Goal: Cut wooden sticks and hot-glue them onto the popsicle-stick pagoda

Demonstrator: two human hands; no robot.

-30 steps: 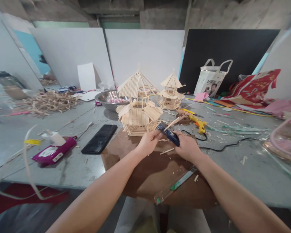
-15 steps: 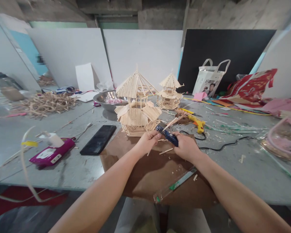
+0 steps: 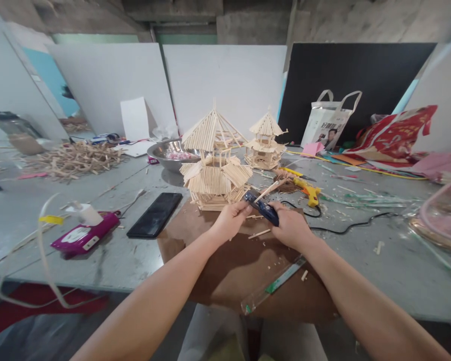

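Note:
My right hand (image 3: 291,224) is wrapped round the handles of dark blue pliers (image 3: 266,210), whose head points left toward my other hand. My left hand (image 3: 231,219) is closed in a pinch at that head; a thin wooden stick seems to be between its fingers, mostly hidden. Just behind the hands stands a pavilion model (image 3: 215,175) made of thin wooden sticks, its roof partly covered. Under both hands lies a brown board (image 3: 255,271) with a loose stick (image 3: 260,234) and small offcuts on it.
A smaller stick pavilion (image 3: 266,143) stands behind, near a metal bowl (image 3: 165,153). A yellow glue gun (image 3: 307,192) with its black cord lies right. Left are a black phone (image 3: 155,215), a purple power strip (image 3: 86,233) and a stick pile (image 3: 75,159). A plastic sleeve (image 3: 272,286) lies in front.
The whole view has shifted slightly to the right. Both hands keep their hold at the pliers, and the stick end below my left hand shows less.

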